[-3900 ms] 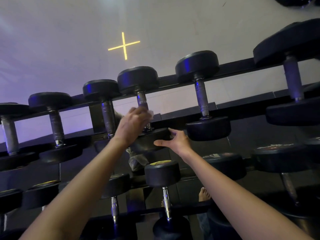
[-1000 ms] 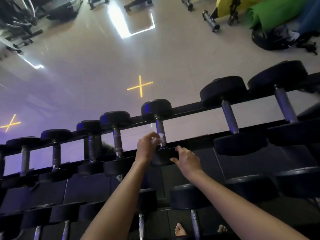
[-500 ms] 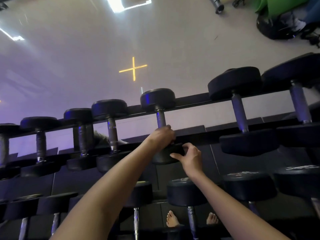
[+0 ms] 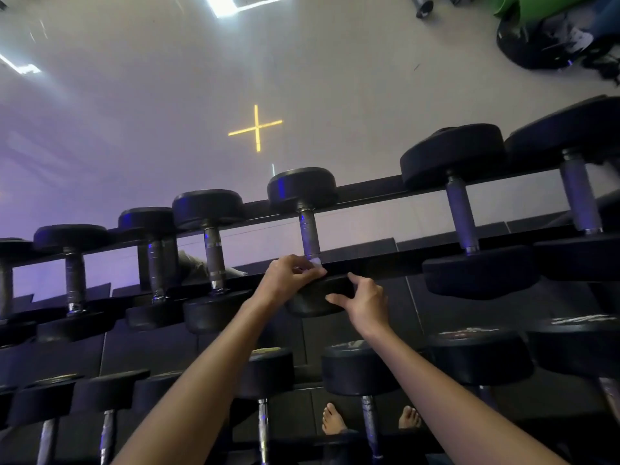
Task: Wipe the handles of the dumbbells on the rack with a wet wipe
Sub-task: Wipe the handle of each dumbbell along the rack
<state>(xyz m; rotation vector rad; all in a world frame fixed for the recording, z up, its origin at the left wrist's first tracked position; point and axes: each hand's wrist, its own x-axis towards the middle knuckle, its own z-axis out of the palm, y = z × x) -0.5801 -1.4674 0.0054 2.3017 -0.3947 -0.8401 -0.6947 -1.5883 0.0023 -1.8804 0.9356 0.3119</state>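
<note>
Wet wipe: small pale wad at the lower end of the handle of the centre dumbbell, just above the near head. Pinched between the thumb and curled fingers of the left hand and pressed against the handle metal.

Centre dumbbell: seated across the two rails of the rack, top tier. Handle running away from the camera, far head on the rear rail, near head on the front rail.

Right hand: placed on the right side of the near head of the centre dumbbell. Fingers spread and nearly straight, index finger along the upper edge, thumb across the front face. Touching the rubber, not wrapped round it.

Left of the centre dumbbell, same tier: row of smaller dumbbells, the nearest one just beside it.

Right of the centre dumbbell, same tier: larger dumbbell, well apart, then a second one cut off at the frame edge.

Below the centre dumbbell: lower tier with black-headed dumbbells. Two bare feet visible on the dark floor between the handles.

Beyond the centre dumbbell: pale floor with a yellow cross mark. Further off and to the right, a dark bag beside a green item cut off by the frame edge.
</note>
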